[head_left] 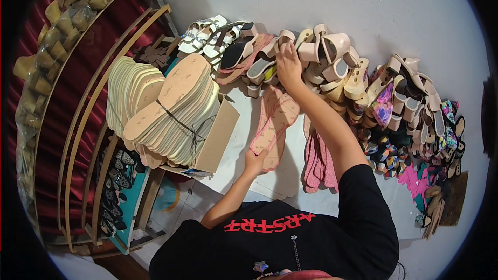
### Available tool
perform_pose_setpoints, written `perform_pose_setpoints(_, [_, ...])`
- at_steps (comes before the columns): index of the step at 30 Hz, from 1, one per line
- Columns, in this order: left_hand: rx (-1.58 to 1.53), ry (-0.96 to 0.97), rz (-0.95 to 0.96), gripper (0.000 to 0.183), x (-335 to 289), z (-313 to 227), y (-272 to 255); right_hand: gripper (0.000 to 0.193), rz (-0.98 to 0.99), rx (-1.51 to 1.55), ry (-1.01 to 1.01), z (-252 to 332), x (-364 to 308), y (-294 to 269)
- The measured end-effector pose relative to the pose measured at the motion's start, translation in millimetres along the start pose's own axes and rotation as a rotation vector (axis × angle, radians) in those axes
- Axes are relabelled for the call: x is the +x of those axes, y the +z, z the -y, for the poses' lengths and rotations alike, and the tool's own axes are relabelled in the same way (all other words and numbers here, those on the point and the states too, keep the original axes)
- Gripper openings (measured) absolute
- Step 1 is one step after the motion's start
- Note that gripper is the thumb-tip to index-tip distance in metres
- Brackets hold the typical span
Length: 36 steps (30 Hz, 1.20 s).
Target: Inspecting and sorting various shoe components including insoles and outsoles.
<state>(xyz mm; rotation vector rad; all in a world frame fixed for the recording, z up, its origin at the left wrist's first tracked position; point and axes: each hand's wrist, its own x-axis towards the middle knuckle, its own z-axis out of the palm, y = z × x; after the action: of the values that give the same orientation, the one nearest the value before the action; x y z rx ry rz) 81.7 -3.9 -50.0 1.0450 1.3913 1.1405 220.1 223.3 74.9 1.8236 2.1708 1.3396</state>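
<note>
Black T-shirt (311, 243) along the lower edge of the head view; beyond it, 2 bare hands over a white table (236, 172) with shoes (337, 52) heaped along its far edge.
Left hand (254, 161) grips the near end of at least 2 overlapping pink-edged insoles (282, 119), their long axis running from that hand toward the table's far edge, tilting slightly right. Their far end lies just short of the right hand (289, 65), which is at a beige shoe (286, 36) in the heap; whether its fingers close on the shoe, I cannot tell. At the table's left edge, a cardboard box (220, 135) holds a tied insole stack (181, 85).
</note>
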Motion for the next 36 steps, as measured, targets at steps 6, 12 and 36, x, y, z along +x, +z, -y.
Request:
perform_pose_setpoints(6, [-0.129,-0.208,0.287,0.032,-24,25,3,0.037,-0.106,0.387,0.039,15,-47,-3])
perform_pose_setpoints(12, [0.01,-0.25,0.506,0.041,-12,36,4,0.033,-0.156,0.652,0.001,16,-69,-13])
perform_pose_setpoints(36, [-1.087,-0.156,-0.353,0.022,256,-70,24,0.069,0.299,1.215,-0.125,93,101,41])
